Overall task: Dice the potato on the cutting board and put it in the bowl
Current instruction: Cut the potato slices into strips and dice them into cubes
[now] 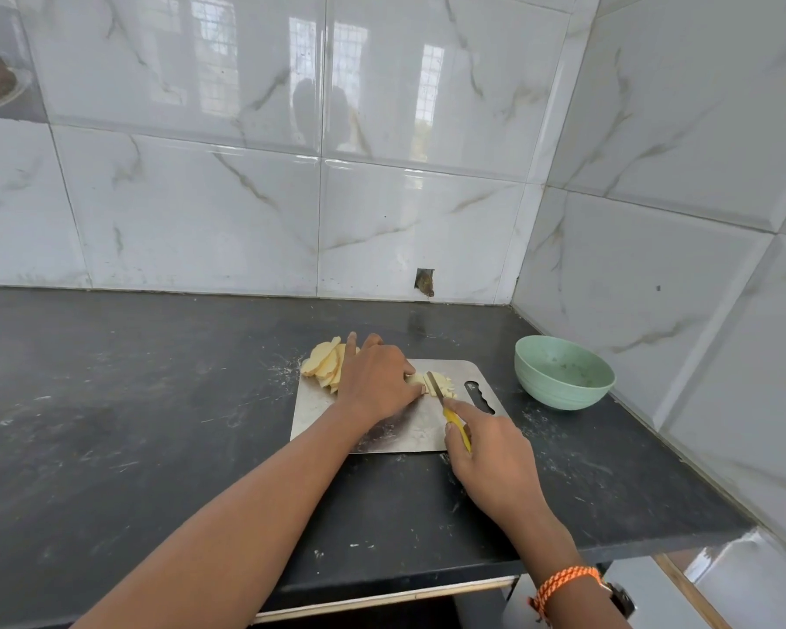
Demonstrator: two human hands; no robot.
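A steel cutting board [409, 435] lies on the dark counter. Pale potato slices [325, 365] are stacked at its far left corner. My left hand [375, 383] presses down on a small bunch of potato strips [416, 380] in the middle of the board. My right hand [486, 451] grips a yellow-handled knife [448, 408], index finger laid along the handle. The blade stands in the strips just right of my left fingertips. Cut potato pieces [448, 387] lie to the right of the blade. A green bowl [563, 379] stands right of the board.
The black counter [132, 424] runs left and toward me, ending at a front edge [382, 583]. Tiled walls [654, 288] close in behind and on the right, meeting in a corner beyond the bowl. A small hole [425, 282] sits low in the back wall.
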